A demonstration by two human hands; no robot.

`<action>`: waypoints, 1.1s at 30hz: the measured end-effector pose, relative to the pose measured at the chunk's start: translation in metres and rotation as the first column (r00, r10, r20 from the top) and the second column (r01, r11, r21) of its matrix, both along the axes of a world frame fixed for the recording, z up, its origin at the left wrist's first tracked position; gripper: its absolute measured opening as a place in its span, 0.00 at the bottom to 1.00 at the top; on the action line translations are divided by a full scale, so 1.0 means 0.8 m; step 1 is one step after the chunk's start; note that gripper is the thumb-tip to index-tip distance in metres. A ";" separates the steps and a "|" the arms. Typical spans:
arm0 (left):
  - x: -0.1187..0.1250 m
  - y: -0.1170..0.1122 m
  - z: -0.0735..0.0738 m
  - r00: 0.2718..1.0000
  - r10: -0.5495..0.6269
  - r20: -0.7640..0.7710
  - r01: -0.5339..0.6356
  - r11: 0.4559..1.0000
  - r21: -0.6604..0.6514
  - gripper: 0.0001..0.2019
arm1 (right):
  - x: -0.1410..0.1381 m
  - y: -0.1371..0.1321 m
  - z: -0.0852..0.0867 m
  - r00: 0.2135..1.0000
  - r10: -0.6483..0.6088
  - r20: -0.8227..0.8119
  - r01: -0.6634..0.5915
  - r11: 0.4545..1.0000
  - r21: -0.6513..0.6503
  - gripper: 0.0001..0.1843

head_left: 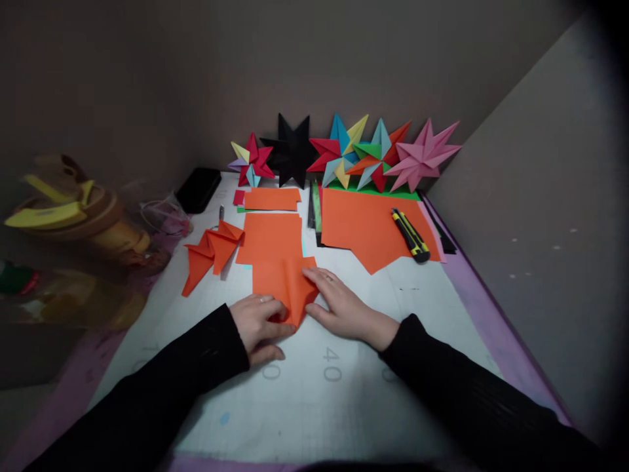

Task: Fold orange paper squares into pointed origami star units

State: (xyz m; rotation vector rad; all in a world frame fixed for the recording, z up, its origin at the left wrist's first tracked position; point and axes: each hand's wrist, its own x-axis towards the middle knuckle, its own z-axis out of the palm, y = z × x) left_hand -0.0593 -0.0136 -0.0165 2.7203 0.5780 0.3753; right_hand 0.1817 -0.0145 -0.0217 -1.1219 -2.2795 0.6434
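Observation:
An orange paper square (282, 278) lies on the white cutting mat (314, 393), partly folded at its near corner. My left hand (258, 324) rests on the paper's near left edge, fingers curled and pinching the fold. My right hand (341, 308) lies flat beside it, fingers stretched out and pressing the paper's right corner down. Another orange square (272, 236) lies just behind the folded one.
Folded orange pieces (211, 252) lie to the left. A large cut orange sheet (368, 226) carries a yellow utility knife (410, 235). Several coloured paper stars (344, 154) lean on the back wall. A black phone (199, 189) and wooden and yellow objects (73, 210) are at left.

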 end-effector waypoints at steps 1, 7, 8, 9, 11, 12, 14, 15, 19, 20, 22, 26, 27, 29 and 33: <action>0.000 -0.001 0.000 1.000 -0.001 -0.003 0.001 1.000 0.000 0.20 | 0.001 0.002 -0.001 0.999 0.010 -0.034 -0.011 1.000 -0.020 0.30; -0.002 0.003 -0.008 0.996 0.014 0.087 -0.018 0.998 0.054 0.11 | 0.019 0.008 0.001 0.950 0.281 -0.134 -0.284 0.959 -0.001 0.17; -0.001 0.003 -0.009 0.995 0.027 0.091 -0.033 0.997 0.066 0.12 | 0.022 0.008 0.003 0.946 0.308 -0.101 -0.309 0.951 0.001 0.17; 0.000 0.002 -0.009 0.995 0.051 0.082 -0.057 0.996 0.073 0.13 | 0.024 0.008 0.005 0.944 0.324 -0.058 -0.324 0.946 0.001 0.17; 0.005 -0.001 -0.010 0.987 0.158 0.023 -0.159 0.986 0.052 0.14 | 0.027 0.008 0.009 0.944 0.329 0.020 -0.329 0.944 0.003 0.16; 0.009 -0.005 -0.010 0.973 0.229 -0.020 -0.228 0.973 0.031 0.16 | 0.028 0.008 0.010 0.944 0.329 0.037 -0.330 0.944 0.003 0.15; 0.018 -0.013 -0.012 0.935 0.342 -0.090 -0.344 0.939 -0.004 0.21 | 0.028 0.009 0.010 0.940 0.341 0.024 -0.341 0.940 -0.007 0.13; 0.022 -0.017 -0.013 0.926 0.365 -0.100 -0.368 0.930 -0.008 0.22 | 0.028 0.009 0.010 0.936 0.351 0.006 -0.351 0.936 -0.014 0.12; 0.027 -0.026 -0.014 0.947 0.317 -0.051 -0.317 0.948 -0.009 0.20 | 0.028 0.013 0.007 0.934 0.352 -0.060 -0.354 0.935 -0.018 0.09; 0.025 -0.026 -0.013 0.965 0.261 -0.030 -0.261 0.965 -0.011 0.18 | 0.028 0.013 0.007 0.938 0.340 -0.073 -0.341 0.940 -0.013 0.08; 0.022 -0.026 -0.008 0.988 0.149 0.029 -0.149 0.989 0.006 0.13 | 0.026 0.012 0.007 0.949 0.302 -0.085 -0.304 0.953 -0.006 0.05; 0.027 -0.030 0.005 0.958 0.275 0.079 -0.284 0.947 0.149 0.16 | 0.015 0.001 0.009 0.981 0.175 -0.081 -0.172 0.984 0.041 0.06; 0.031 -0.032 0.008 0.942 0.327 0.077 -0.336 0.920 0.202 0.19 | 0.011 -0.003 0.010 0.986 0.149 -0.080 -0.144 0.987 0.067 0.06; 0.040 -0.035 0.010 0.929 0.358 0.094 -0.369 0.877 0.309 0.19 | 0.002 -0.011 0.012 0.989 0.131 -0.073 -0.121 0.984 0.131 0.06; 0.045 -0.038 0.008 0.943 0.303 0.137 -0.332 0.838 0.433 0.08 | -0.010 -0.023 0.018 0.980 0.193 -0.041 -0.177 0.953 0.246 0.06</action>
